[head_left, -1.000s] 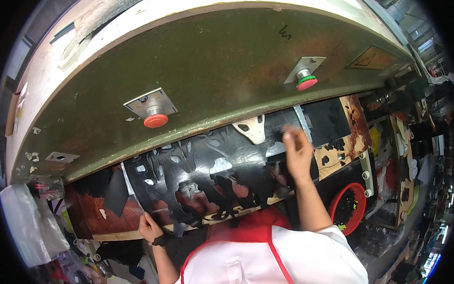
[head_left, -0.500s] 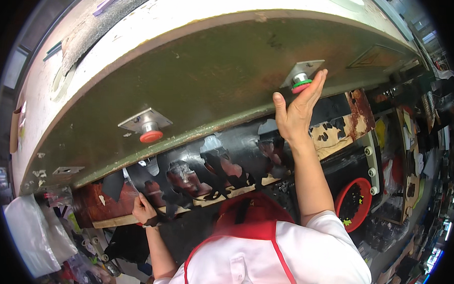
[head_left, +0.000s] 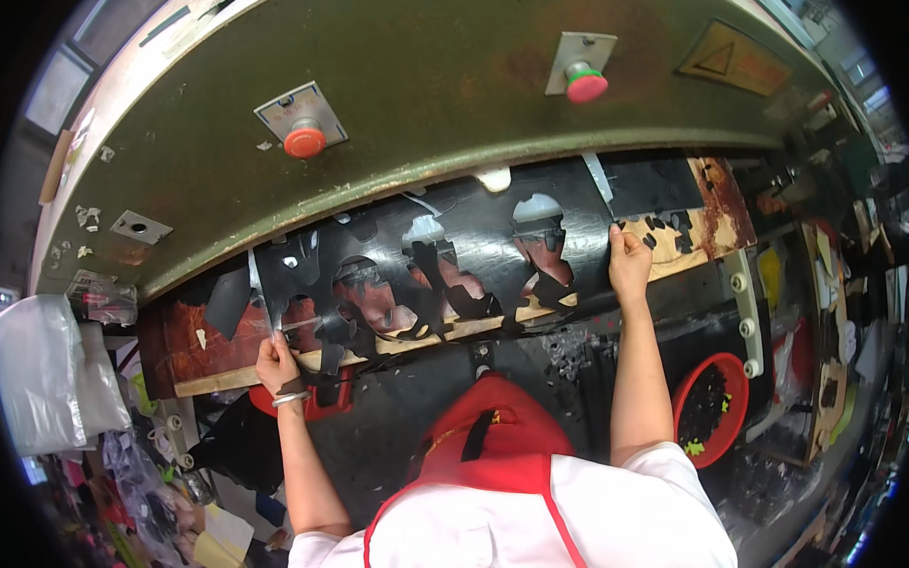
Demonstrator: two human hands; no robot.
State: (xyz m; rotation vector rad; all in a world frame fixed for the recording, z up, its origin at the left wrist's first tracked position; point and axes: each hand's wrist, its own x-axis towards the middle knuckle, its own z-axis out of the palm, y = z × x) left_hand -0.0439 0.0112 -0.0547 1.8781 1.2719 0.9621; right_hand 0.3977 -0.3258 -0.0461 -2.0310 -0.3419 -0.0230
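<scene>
One near corner of a black sheet (head_left: 487,220) full of holes is pinched by the left hand (head_left: 275,366), and the other by the right hand (head_left: 630,266). The sheet is spread between both grips. A red button (head_left: 304,142) is seen beyond the left grip, and a red bowl (head_left: 739,386) right of the right grip.

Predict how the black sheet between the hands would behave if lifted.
The black sheet would likely flop, as its ragged front edge droops. It may tear at the narrow strips between its large holes. Its shine hints at slipperiness.
</scene>
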